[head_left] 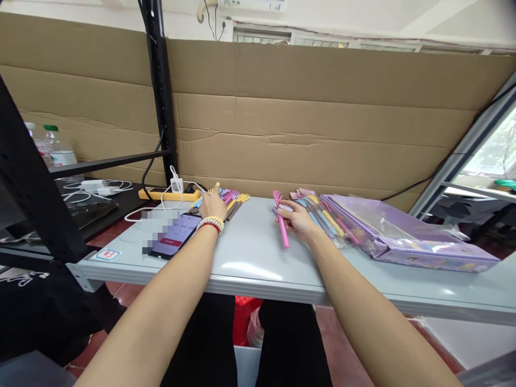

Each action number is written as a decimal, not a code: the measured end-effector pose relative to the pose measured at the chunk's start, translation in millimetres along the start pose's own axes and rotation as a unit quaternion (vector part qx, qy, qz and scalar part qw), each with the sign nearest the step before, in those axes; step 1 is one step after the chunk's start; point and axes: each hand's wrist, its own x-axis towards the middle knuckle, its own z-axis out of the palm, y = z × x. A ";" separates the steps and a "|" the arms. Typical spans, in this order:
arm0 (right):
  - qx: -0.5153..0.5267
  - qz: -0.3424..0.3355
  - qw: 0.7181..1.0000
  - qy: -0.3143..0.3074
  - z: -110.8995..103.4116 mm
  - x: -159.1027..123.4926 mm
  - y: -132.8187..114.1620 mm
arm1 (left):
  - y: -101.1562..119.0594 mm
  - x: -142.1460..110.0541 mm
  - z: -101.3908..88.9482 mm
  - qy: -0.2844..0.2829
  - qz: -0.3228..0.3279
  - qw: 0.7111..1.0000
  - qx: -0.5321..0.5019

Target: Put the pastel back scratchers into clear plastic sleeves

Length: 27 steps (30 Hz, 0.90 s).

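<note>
My right hand (296,219) is closed around a pink back scratcher (282,221), a thin stick with a claw-shaped top end, which it holds tilted above the grey shelf (253,242). My left hand (213,207) reaches to the back of the shelf, over a row of more back scratchers (238,200) in yellow, pink, purple, blue and brown. Its fingertips are mostly hidden among them, so their grip does not show. To the right of my right hand lie several plastic-wrapped back scratchers (326,217) in blue, yellow, grey and pink.
A phone (173,236) showing a timer lies left of my left arm. Behind it are a yellow power strip (161,194) and a white charger (176,184) with its cable. A purple box (403,231) in clear film occupies the right side. A cardboard wall (298,123) stands behind.
</note>
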 end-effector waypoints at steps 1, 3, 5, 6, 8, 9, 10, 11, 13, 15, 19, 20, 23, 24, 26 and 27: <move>-0.003 -0.002 1.000 -0.007 0.0 -0.2 0.0 | -0.1 -0.6 -0.4 -0.004 0.006 1.000 0.009; -0.010 -0.006 1.000 -0.018 0.3 -0.9 -0.1 | -1.1 -1.1 -1.4 -0.010 0.022 0.999 0.032; -0.020 -0.003 1.000 -0.021 1.2 -2.0 -0.6 | -1.9 -1.3 -1.7 -0.021 0.033 0.997 0.063; -0.026 0.000 0.999 -0.022 1.9 -2.6 -0.9 | -1.8 -1.7 -1.6 -0.026 0.036 0.996 0.078; -0.036 0.010 0.999 -0.024 3.4 -3.3 -1.2 | 0.6 -3.5 -1.0 -0.021 0.044 0.994 0.099; -0.041 0.013 0.999 -0.024 4.3 -3.3 -1.0 | 3.0 -4.9 -0.6 -0.011 0.055 0.994 0.099; -0.045 0.014 0.999 -0.023 5.2 -3.1 -0.6 | 6.0 -6.8 -0.2 -0.003 0.074 0.993 0.087; -0.046 0.014 0.999 -0.022 6.3 -2.6 0.1 | 9.5 -9.3 0.2 -0.004 0.106 0.992 0.063; -0.043 0.008 0.999 -0.018 8.7 -1.3 1.7 | 17.2 -15.8 1.6 -0.060 0.188 0.980 -0.019; -0.034 0.006 0.999 -0.020 12.0 -0.9 3.2 | 24.2 -24.6 3.9 -0.169 0.291 0.935 -0.115; -0.031 0.006 0.999 -0.040 19.7 -3.8 4.0 | 32.5 -42.9 10.8 -0.325 0.362 0.852 -0.192; -0.033 0.005 0.998 -0.053 21.1 -4.7 3.8 | 33.6 -46.1 12.2 -0.340 0.362 0.845 -0.198; -0.042 0.002 0.995 -0.095 21.1 -4.7 3.3 | 35.4 -50.4 13.6 -0.350 0.325 0.849 -0.226; -0.051 -0.005 0.994 -0.093 19.2 -3.4 3.6 | 35.6 -49.9 13.2 -0.344 0.299 0.859 -0.234; -0.112 -0.037 0.992 -0.039 12.2 0.9 5.2 | 35.5 -46.8 11.9 -0.319 0.244 0.883 -0.244; -0.168 -0.060 0.984 0.007 7.5 3.6 6.8 | 35.1 -44.6 11.3 -0.303 0.221 0.894 -0.244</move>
